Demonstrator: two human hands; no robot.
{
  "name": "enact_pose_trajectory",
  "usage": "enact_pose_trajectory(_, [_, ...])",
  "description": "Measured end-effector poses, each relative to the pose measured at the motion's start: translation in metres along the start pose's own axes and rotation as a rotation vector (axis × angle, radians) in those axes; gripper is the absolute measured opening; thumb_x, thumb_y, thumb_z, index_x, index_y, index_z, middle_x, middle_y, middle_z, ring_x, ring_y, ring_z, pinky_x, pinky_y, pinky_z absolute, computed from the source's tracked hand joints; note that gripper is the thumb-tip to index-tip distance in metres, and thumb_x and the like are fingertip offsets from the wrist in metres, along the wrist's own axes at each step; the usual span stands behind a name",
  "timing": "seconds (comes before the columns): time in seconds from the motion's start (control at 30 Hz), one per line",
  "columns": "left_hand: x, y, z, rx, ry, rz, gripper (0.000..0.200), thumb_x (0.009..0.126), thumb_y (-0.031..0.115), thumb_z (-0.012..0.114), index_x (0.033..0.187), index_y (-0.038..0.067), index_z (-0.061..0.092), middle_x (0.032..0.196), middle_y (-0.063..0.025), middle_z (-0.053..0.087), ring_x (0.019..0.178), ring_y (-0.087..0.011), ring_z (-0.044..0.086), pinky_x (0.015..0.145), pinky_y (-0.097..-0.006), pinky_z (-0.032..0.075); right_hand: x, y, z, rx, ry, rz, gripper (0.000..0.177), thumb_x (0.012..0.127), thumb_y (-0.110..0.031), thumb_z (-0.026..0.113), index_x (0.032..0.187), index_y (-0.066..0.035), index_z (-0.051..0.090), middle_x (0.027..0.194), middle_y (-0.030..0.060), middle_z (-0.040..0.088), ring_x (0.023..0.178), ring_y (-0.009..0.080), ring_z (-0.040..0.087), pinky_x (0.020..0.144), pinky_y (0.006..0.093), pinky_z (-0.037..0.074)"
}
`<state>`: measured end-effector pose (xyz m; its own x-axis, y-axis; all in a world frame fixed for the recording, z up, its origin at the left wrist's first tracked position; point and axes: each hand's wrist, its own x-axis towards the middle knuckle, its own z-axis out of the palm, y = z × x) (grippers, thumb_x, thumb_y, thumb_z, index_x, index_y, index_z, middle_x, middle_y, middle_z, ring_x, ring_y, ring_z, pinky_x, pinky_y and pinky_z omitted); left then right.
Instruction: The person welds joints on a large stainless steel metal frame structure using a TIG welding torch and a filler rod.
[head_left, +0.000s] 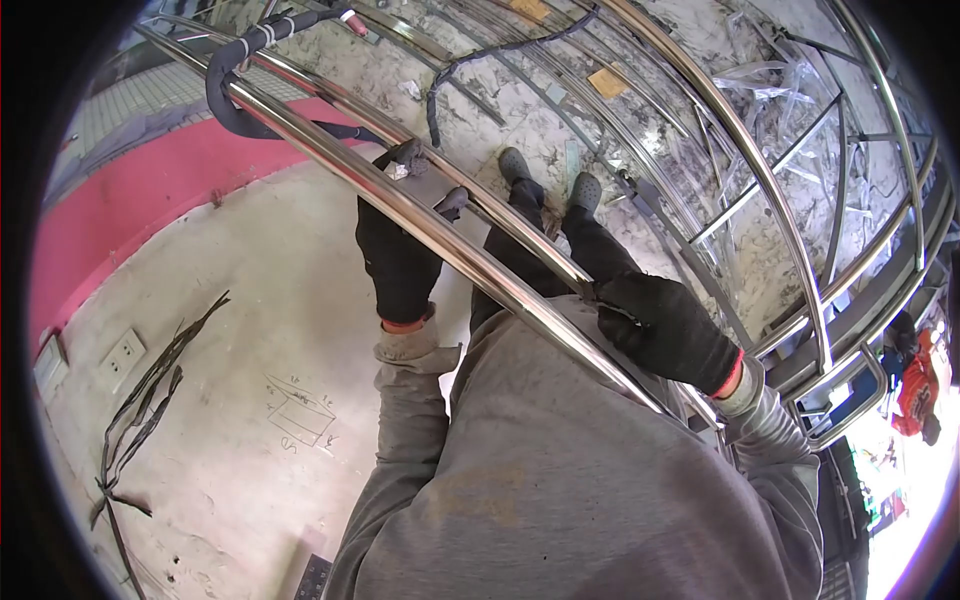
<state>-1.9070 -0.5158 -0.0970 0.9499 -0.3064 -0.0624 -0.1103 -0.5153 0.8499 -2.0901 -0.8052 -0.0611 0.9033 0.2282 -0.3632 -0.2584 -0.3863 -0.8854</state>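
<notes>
Left hand [400,250] closes on the steel rail [300,132] at eleven o'clock, right hand [668,330] grips it at three, probably steadying it.

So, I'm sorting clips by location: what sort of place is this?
Probably a construction or metalwork site: curved steel rails, a bare dusty concrete floor, and scrap strips lying on it.

a pale concrete floor [250,250] is seen, edged by a red strip [130,210]; dark thin strips [150,390], a white socket plate [122,357] and a pencilled box sketch [300,415] are found on it.
</notes>
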Motion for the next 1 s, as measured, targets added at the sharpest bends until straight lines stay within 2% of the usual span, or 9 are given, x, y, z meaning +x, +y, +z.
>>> enact_pose_trajectory(0.1, [-0.002, 0.0, 0.001, -0.263, 0.045, -0.17, 0.057, 0.088, -0.001, 0.08, 0.139, -0.003, 0.055, 0.125, -0.0137, 0.066, 0.104, -0.0225, 0.07, 0.086, -0.0382, 0.066, 0.0, 0.002, 0.0, 0.001, 0.002, -0.018, 0.04, 0.088, -0.011, 0.075, 0.128, -0.009, 0.071, 0.106, 0.0188, 0.074, 0.093, 0.0383, 0.073, 0.079, 0.0452, 0.06])
enact_pose_trajectory(0.2, [-0.001, -0.003, -0.001, -0.444, 0.057, -0.306, 0.062, 0.085, 0.002, 0.086, 0.139, -0.002, 0.056, 0.125, -0.0141, 0.067, 0.102, -0.0219, 0.07, 0.084, -0.0374, 0.064, 0.002, 0.002, 0.001, 0.018, 0.03, -0.054, 0.036, 0.087, -0.009, 0.077, 0.122, -0.005, 0.071, 0.101, 0.0194, 0.072, 0.089, 0.0388, 0.072, 0.076, 0.0453, 0.058])
enact_pose_trajectory(0.3, [-0.001, -0.009, -0.003, -0.041, -0.001, -0.096, 0.039, 0.102, 0.008, 0.064, 0.137, -0.008, 0.058, 0.102, -0.0201, 0.077, 0.088, -0.0279, 0.078, 0.073, -0.0333, 0.065, 0.001, 0.002, 0.0, 0.027, 0.035, -0.063, 0.035, 0.087, -0.008, 0.076, 0.122, -0.004, 0.071, 0.101, 0.0195, 0.072, 0.088, 0.0387, 0.073, 0.075, 0.045, 0.059])
enact_pose_trajectory(0.4, [-0.003, -0.005, -0.003, 0.169, -0.025, 0.012, 0.072, 0.079, 0.014, 0.095, 0.139, 0.003, 0.057, 0.125, -0.0148, 0.07, 0.103, -0.0251, 0.072, 0.085, -0.0389, 0.06, 0.002, 0.0, -0.002, 0.009, 0.002, -0.031, 0.04, 0.088, -0.009, 0.074, 0.128, -0.007, 0.071, 0.106, 0.0192, 0.074, 0.091, 0.0381, 0.074, 0.078, 0.0446, 0.06])
enact_pose_trajectory(0.5, [-0.001, 0.001, 0.001, 0.073, -0.025, -0.147, 0.074, 0.077, 0.014, 0.096, 0.139, 0.002, 0.057, 0.122, -0.0147, 0.072, 0.102, -0.0289, 0.072, 0.088, -0.0395, 0.059, 0.002, -0.001, 0.0, 0.011, 0.03, -0.057, 0.036, 0.086, -0.007, 0.076, 0.122, -0.002, 0.071, 0.1, 0.0204, 0.073, 0.087, 0.0385, 0.073, 0.074, 0.045, 0.058])
enact_pose_trajectory(0.6, [0.005, 0.003, 0.01, 0.204, 0.105, 0.269, 0.052, 0.084, -0.008, 0.082, 0.132, -0.002, 0.064, 0.103, -0.0123, 0.077, 0.081, -0.016, 0.072, 0.069, -0.0294, 0.059, 0.001, 0.001, -0.001, 0.022, 0.028, -0.057, 0.037, 0.086, -0.007, 0.077, 0.122, -0.002, 0.07, 0.101, 0.0205, 0.073, 0.088, 0.0386, 0.073, 0.075, 0.045, 0.059])
enact_pose_trajectory(0.8, [-0.008, -0.026, 0.004, 0.017, 0.095, 0.059, 0.047, 0.09, -0.003, 0.078, 0.134, -0.005, 0.062, 0.097, -0.013, 0.076, 0.081, -0.0178, 0.072, 0.069, -0.0294, 0.059, 0.002, 0.002, -0.003, 0.008, -0.037, -0.01, 0.04, 0.088, -0.009, 0.075, 0.128, -0.007, 0.071, 0.107, 0.0195, 0.074, 0.093, 0.0382, 0.074, 0.079, 0.0447, 0.06])
enact_pose_trajectory(0.9, [-0.01, -0.027, 0.005, -0.089, 0.07, -0.102, 0.063, 0.085, 0.014, 0.087, 0.138, -0.001, 0.055, 0.113, -0.0131, 0.069, 0.089, -0.0238, 0.066, 0.079, -0.0392, 0.058, 0.002, 0.001, -0.003, 0.014, -0.031, -0.016, 0.04, 0.088, -0.009, 0.075, 0.128, -0.007, 0.071, 0.107, 0.0195, 0.074, 0.093, 0.038, 0.074, 0.079, 0.0446, 0.06])
enact_pose_trajectory(1.0, [-0.004, -0.015, 0.004, -0.095, 0.075, -0.086, 0.062, 0.086, 0.009, 0.086, 0.139, 0.001, 0.056, 0.117, -0.0134, 0.068, 0.09, -0.0239, 0.065, 0.081, -0.0389, 0.057, 0.001, 0.004, -0.002, 0.004, -0.016, -0.036, 0.04, 0.088, -0.01, 0.075, 0.128, -0.007, 0.07, 0.109, 0.0195, 0.074, 0.095, 0.0381, 0.074, 0.081, 0.0442, 0.061])
